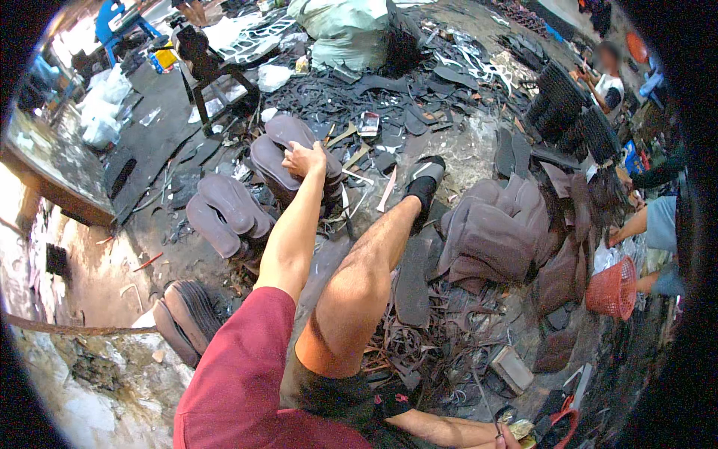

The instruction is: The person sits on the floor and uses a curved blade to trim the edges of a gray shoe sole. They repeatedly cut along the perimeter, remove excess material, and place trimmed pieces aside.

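Note:
My left hand [304, 159] reaches out from a red sleeve. Its bent fingers grip at a stack of brown-grey shoe soles [275, 166], beside the raised knee. Just left of it stands a second pile of the same shoe soles [228, 206]. At the lower edge, partly cut off, my right hand [508, 440] has its fingers closed round a thin dark tool [485, 396]. Whether that tool is a blade or a rod, I cannot tell. Close to this hand lie a pale block [512, 370] and a red-handled object [567, 426].
Brown sheets [497, 236] lie heaped to the right of my sock-covered foot [426, 179]. Dark offcuts [426, 337] cover much of the floor. A large pale sack [348, 30] stands at the back. On the right sit other people beside a red basket [612, 290]; a low wooden stand [213, 82] is at far left.

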Tool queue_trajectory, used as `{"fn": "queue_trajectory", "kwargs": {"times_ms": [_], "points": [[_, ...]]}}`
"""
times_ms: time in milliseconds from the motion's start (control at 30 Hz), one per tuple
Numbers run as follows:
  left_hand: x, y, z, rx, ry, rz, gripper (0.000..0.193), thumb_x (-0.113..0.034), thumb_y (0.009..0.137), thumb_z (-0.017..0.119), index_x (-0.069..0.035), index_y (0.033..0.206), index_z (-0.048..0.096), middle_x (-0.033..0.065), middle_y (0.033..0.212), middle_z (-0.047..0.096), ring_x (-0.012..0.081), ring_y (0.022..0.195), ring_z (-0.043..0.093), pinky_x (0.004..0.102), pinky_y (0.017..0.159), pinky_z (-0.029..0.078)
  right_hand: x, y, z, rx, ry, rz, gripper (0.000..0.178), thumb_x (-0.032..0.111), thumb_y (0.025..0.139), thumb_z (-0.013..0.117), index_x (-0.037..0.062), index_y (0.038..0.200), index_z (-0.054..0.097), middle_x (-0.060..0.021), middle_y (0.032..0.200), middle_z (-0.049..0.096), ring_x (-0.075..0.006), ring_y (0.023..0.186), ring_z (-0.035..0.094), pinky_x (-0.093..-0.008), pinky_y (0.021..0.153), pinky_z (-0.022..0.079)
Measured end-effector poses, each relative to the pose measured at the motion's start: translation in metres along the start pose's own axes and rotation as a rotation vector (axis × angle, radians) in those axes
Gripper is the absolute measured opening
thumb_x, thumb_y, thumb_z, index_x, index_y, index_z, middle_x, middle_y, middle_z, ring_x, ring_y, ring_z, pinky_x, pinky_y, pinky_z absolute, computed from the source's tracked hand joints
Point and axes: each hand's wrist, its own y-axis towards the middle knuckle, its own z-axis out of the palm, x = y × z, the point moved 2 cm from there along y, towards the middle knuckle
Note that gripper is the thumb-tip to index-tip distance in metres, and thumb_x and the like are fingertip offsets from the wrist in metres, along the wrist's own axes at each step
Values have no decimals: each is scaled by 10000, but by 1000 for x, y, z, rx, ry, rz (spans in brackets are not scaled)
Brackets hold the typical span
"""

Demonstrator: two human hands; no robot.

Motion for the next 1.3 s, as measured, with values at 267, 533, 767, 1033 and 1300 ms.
{"fn": "queue_trajectory", "kwargs": {"times_ms": [267,533,767,1033,1300], "points": [[-5,-159,-243,420,-605,589,335,-119,820,756,-43,1142,705,200,1326,606,329,1328,503,406,1115,367,-48,-21,-26,-717,186,18,442,305,1027,528,23,1366,558,-159,1223,656,-280,902,632,-345,769,504],[-7,-270,-271,766,-707,536,239,-23,851,682,-8,1089,699,153,1202,663,285,1202,584,399,1014,455,-177,76,56,-749,978,366,438,284,981,596,104,1377,544,-164,1145,653,-226,811,608,-354,742,450],[75,-341,-86,867,-144,540,669,-240,754,804,-12,1329,550,219,1372,527,345,1268,504,428,1078,393,-182,190,205,-601,1402,551,442,246,923,664,109,1335,581,-102,930,680,-205,556,652,-305,422,485],[83,-366,-48,845,171,401,1086,-507,667,845,-28,1493,327,306,1498,331,438,1422,263,515,1157,237,-127,207,265,-664,1581,566,298,299,901,722,60,990,567,-54,747,635,-165,526,622,-277,385,445],[57,-355,-54,636,309,314,1207,-379,601,873,-87,1554,191,257,1445,424,436,1356,343,559,1116,280,-181,173,335,-1006,1610,686,339,289,857,763,50,1041,608,-66,823,671,-181,612,661,-274,455,471]]}}
